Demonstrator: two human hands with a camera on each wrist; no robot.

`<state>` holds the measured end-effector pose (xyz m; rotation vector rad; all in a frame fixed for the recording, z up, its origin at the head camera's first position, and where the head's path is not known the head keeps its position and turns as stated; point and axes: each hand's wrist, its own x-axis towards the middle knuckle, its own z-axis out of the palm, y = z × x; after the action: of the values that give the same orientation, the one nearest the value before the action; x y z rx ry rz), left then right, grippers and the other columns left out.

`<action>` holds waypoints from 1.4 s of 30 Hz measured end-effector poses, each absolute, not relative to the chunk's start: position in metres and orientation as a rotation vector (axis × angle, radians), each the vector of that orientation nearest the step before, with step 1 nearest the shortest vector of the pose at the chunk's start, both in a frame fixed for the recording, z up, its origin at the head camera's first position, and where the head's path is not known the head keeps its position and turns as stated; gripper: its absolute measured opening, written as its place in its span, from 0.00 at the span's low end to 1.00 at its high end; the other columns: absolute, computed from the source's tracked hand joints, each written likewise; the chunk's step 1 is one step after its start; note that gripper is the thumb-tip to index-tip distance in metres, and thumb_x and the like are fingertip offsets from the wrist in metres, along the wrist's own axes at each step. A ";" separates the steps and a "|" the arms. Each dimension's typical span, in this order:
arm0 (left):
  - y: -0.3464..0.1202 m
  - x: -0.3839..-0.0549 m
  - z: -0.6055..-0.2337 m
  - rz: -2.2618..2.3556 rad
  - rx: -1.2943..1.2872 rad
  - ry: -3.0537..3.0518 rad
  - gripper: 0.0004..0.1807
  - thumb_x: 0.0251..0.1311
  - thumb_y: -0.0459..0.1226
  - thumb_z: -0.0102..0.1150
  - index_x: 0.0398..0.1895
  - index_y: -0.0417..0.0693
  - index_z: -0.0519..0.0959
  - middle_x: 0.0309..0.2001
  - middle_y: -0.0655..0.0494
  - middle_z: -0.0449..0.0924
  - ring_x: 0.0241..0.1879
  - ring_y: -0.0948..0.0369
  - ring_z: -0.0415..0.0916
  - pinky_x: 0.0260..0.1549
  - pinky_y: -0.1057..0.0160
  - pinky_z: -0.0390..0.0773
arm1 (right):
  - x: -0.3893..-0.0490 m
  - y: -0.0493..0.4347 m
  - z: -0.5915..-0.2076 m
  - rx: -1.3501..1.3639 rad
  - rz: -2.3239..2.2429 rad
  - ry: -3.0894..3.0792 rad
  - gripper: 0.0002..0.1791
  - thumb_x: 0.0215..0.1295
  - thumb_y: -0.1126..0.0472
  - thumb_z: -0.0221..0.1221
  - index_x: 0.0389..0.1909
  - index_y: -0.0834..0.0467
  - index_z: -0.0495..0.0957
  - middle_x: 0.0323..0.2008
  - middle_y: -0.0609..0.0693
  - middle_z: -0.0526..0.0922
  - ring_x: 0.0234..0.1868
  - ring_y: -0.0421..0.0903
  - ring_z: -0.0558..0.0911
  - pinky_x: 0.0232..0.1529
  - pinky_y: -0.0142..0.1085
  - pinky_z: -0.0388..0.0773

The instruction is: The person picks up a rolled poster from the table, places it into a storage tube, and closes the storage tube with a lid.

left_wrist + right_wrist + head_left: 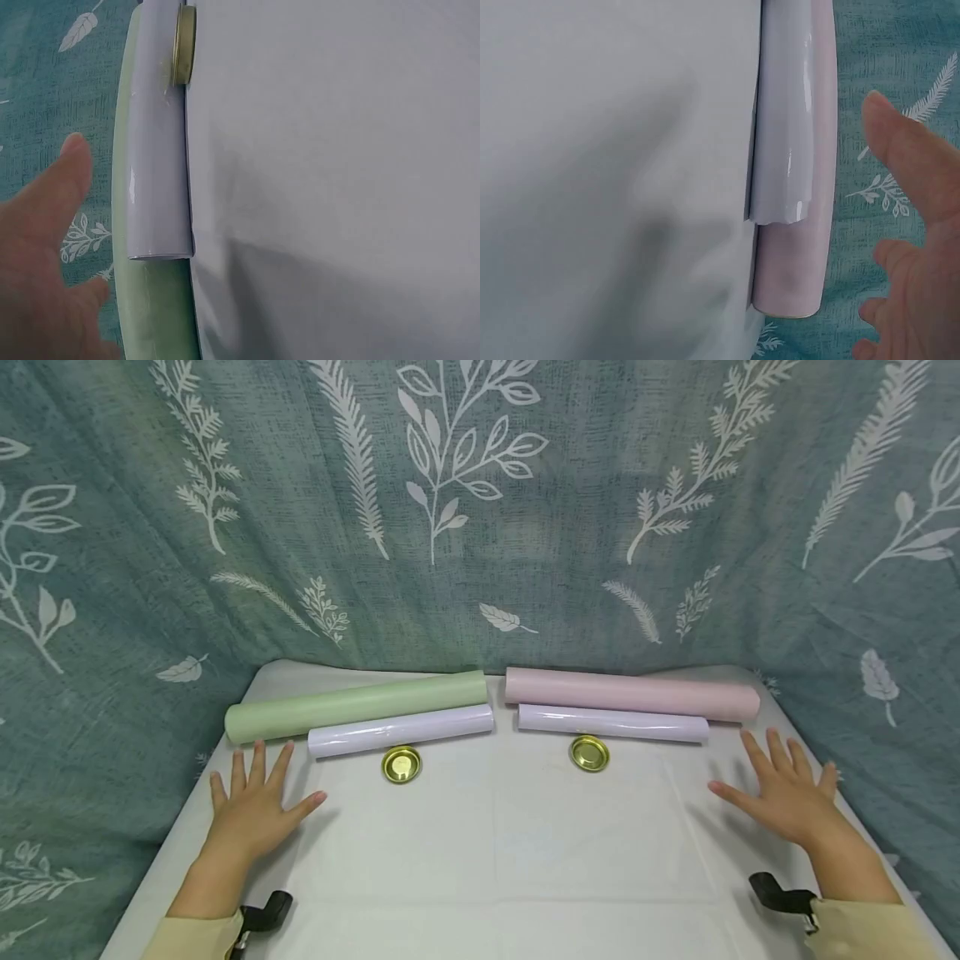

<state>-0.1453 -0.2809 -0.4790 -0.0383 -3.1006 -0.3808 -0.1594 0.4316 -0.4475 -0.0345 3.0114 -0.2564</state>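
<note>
My left hand (pixel 251 814), fingers spread, hovers over the left side of the white table and holds nothing. Just beyond its fingertips lies a long green roll (pixel 352 703), with a shorter, shiny pale lilac roll (pixel 401 731) in front of it. On the right, my right hand (pixel 791 797) is likewise spread and holds nothing. Nearest to it are a long pink roll (pixel 633 692) and a second lilac roll (pixel 613 723) along its front. A round gold lid (pixel 401 764) sits before the left lilac roll; another gold lid (pixel 589 753) sits before the right one.
A white cloth (pixel 495 843) with faint creases covers the table. Behind and beside it hangs a blue-green curtain (pixel 555 527) printed with white leaves. Each wrist carries a black camera mount, one on the left (pixel 268 912) and one on the right (pixel 780 893).
</note>
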 end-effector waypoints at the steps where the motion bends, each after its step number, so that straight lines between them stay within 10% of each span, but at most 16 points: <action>1: -0.280 -0.146 -0.478 -0.384 -0.043 -3.096 0.57 0.62 0.71 0.46 0.80 0.43 0.46 0.76 0.25 0.35 0.73 0.26 0.28 0.61 0.22 0.24 | -0.159 0.430 -0.447 -0.043 -0.255 3.016 0.60 0.65 0.25 0.49 0.79 0.53 0.26 0.74 0.72 0.24 0.72 0.76 0.26 0.54 0.80 0.19; 42: -0.247 -0.186 -0.464 -0.422 -0.277 -2.994 0.52 0.63 0.69 0.49 0.80 0.49 0.51 0.78 0.31 0.40 0.75 0.30 0.35 0.67 0.27 0.34 | -0.196 0.371 -0.427 -0.268 -0.360 3.090 0.57 0.64 0.28 0.55 0.81 0.54 0.40 0.77 0.70 0.38 0.75 0.73 0.37 0.63 0.76 0.27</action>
<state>-0.1860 -0.2470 -0.4643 -0.2774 -2.9942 -0.4218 -0.1956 0.3711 -0.4273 -0.2682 3.0896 -0.3602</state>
